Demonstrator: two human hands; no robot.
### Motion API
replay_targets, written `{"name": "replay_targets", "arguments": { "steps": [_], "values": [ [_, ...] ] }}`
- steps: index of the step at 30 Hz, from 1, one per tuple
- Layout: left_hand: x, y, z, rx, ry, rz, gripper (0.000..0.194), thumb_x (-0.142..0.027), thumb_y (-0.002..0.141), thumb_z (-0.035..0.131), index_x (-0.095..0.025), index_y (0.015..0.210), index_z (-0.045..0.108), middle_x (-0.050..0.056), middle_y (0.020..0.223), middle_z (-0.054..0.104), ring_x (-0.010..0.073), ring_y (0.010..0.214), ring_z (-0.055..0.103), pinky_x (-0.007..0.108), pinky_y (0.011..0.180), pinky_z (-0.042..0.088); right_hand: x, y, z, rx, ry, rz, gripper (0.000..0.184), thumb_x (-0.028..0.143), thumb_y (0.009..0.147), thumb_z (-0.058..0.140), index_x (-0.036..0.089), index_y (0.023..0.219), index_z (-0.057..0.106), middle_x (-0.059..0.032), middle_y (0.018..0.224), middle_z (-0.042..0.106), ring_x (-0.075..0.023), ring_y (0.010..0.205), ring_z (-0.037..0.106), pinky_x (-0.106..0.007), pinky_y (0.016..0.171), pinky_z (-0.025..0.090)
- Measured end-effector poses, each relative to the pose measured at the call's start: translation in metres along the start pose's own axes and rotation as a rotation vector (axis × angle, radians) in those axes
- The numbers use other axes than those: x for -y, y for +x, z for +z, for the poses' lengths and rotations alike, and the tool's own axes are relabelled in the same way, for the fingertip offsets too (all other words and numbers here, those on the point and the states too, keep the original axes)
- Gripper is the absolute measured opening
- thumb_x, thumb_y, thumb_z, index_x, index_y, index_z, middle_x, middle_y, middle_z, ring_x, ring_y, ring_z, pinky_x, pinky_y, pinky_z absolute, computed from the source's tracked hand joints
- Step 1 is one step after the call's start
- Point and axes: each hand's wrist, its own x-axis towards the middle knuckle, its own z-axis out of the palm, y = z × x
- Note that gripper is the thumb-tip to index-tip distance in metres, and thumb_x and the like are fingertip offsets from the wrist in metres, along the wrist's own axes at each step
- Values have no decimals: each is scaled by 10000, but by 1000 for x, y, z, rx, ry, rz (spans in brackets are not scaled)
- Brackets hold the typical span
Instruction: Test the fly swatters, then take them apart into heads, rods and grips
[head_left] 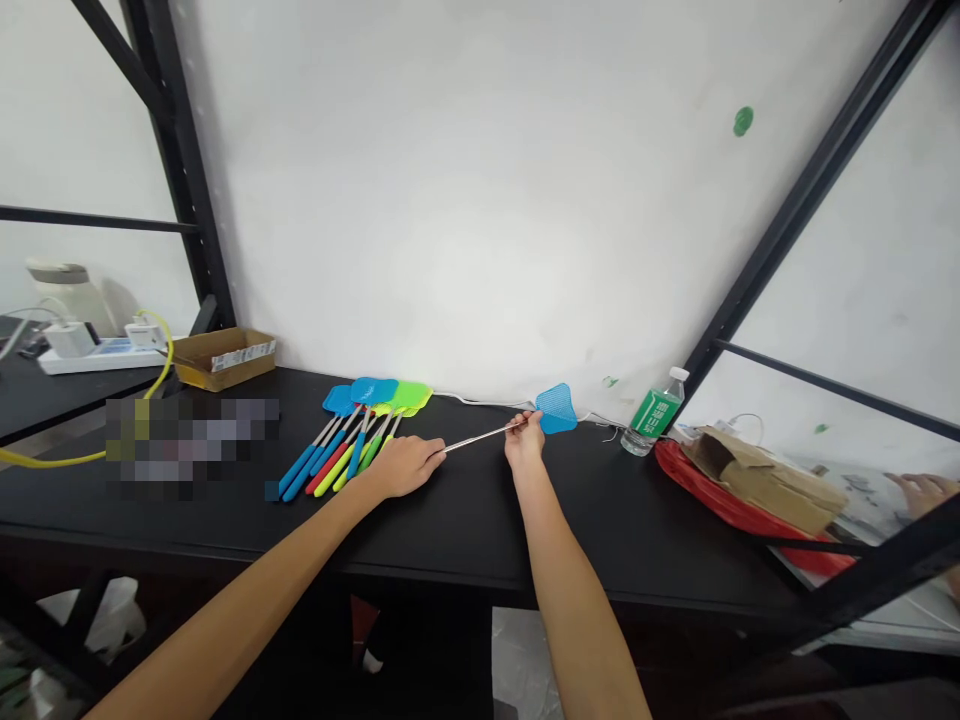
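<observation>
A fly swatter with a blue mesh head [556,409] and a thin metal rod is held between my two hands, just above the black tabletop. My right hand [526,438] pinches the rod close to the head. Around the other end, my left hand [407,466] is closed, hiding the handle. Left of it lies a fanned group of several fly swatters, with blue heads [373,390] and yellow-green heads [411,397]. Their handles are blue, red, yellow and green, pointing toward the front edge. My left hand is near the green handle [370,453].
A water bottle [655,412] stands by the wall on the right, beside a red bag [720,495] under torn cardboard [765,478]. Another person's hand [926,492] shows at the far right. Leftward are an open cardboard box [225,358], a power strip [105,355] and a yellow cable [166,365].
</observation>
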Motion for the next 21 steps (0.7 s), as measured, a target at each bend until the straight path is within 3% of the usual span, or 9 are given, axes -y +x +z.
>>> {"name": "replay_targets", "arguments": {
  "steps": [4,9,12,16,21],
  "values": [
    [2,1,5,-51,62,43,422,-461,999,243,-248,987,606,77,819,692,270,778,670,328,681,417,9,6,-10,-31,26,-64,365,370,1034,360,213,725,476,65,523,468,-70,457,474,-191,492,429],
    [-5,16,13,-119,86,-11,350,-380,995,281,-222,1005,593,102,895,709,279,801,676,346,701,423,8,10,-17,-21,-107,-116,347,448,1004,374,210,854,578,20,650,618,-89,527,564,-213,503,457],
    [-11,27,15,-180,27,-37,290,-336,987,321,-230,1065,579,88,980,707,267,846,676,336,712,425,-5,7,-14,98,-297,-165,349,485,959,434,197,911,623,-1,709,665,-94,532,574,-213,484,448],
    [-18,33,18,-260,-16,-56,278,-300,982,351,-257,1193,527,67,1050,705,251,872,678,314,696,413,-28,-2,-8,324,-584,-207,453,594,874,515,164,844,653,-26,686,664,-104,501,562,-210,433,408],
    [-15,27,18,-288,-27,-84,324,-409,1015,302,-264,1181,539,63,1015,719,252,884,683,294,663,389,-40,-14,-5,500,-744,-199,544,681,822,532,155,792,668,-39,634,650,-111,471,543,-214,413,377]
  ]
}}
